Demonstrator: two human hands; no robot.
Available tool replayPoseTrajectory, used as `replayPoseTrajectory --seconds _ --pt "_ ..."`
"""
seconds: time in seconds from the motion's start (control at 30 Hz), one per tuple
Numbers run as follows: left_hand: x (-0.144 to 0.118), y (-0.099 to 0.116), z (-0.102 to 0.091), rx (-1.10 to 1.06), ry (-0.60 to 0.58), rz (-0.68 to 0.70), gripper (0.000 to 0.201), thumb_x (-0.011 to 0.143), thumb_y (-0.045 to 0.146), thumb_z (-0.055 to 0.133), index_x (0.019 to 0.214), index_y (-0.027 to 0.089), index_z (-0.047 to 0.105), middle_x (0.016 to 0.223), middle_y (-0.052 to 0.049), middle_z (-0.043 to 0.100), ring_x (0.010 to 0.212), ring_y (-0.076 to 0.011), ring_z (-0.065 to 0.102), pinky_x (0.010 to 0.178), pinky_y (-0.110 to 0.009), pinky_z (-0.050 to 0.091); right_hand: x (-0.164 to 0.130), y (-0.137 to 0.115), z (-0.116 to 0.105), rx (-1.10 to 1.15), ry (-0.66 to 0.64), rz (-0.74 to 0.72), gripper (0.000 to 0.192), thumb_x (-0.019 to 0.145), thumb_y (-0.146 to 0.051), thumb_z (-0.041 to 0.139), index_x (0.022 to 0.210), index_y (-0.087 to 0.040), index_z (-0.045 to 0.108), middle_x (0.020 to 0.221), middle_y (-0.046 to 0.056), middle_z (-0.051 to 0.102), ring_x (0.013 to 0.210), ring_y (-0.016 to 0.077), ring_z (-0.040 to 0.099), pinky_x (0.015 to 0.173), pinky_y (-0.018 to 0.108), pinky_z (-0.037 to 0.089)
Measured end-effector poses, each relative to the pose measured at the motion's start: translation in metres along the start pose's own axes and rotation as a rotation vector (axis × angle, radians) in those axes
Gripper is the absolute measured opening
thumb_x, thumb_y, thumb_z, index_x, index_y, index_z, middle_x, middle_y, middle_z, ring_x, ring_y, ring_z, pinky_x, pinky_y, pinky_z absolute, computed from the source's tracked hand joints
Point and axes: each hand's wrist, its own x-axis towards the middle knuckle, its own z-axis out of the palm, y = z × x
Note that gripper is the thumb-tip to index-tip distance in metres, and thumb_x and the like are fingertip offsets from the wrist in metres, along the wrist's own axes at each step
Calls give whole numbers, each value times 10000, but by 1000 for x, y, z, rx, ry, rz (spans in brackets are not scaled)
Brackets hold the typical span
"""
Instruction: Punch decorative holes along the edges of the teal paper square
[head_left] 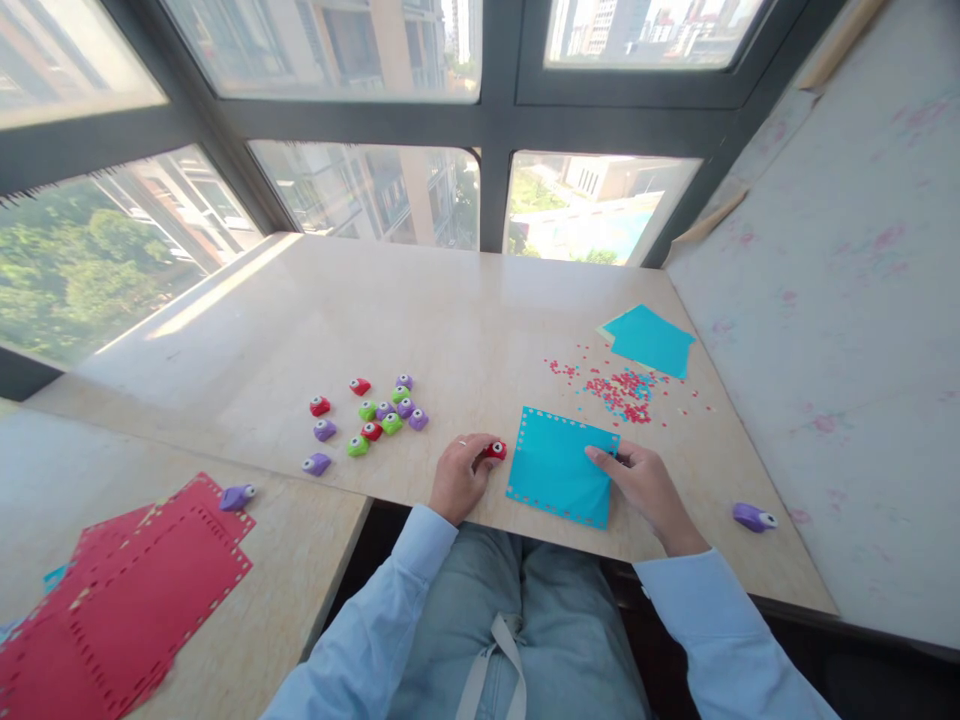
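Observation:
My left hand (459, 476) is closed around a small red craft punch (496, 450), just left of a blue paper sheet (556, 465). Small punched holes run along the sheet's top, left and bottom edges. With thumb on top, my right hand (651, 487) pinches the sheet by its right edge. The sheet lies near the table's front edge. Beyond it are scattered red and blue paper bits (626, 395).
Several red, green and purple punches (385, 410) stand to the left. Punched red sheets (157, 590) with a purple punch (238, 497) lie far left. More blue paper (652, 338) sits at the back right, another purple punch (754, 516) at right. Windows and a wall border the table.

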Motion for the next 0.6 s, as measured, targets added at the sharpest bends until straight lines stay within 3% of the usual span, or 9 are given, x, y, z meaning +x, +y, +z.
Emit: replayPoseTrajectory --seconds 0.2,0.43,0.6 --pt "1 -1 0 -7 11 -22 278 792 38 652 1011 206 678 995 -41 736 912 -204 652 829 -341 516 2 2 6 119 -26 8 530 728 -627 717 955 -148 724 763 78 683 689 238 610 585 329 493" --pt "1 0 -1 -8 1 -15 273 804 58 652 1023 218 679 993 -35 734 919 -205 650 836 -341 512 4 9 22 162 -84 33 548 688 -641 740 923 -147 720 746 75 678 680 240 605 571 330 486" --pt "0 -1 0 -8 6 -11 273 811 61 632 1033 214 679 995 -43 732 923 -203 652 846 -345 517 5 9 25 125 -44 13 532 698 -629 724 900 -137 713 729 69 670 653 227 585 553 318 462"
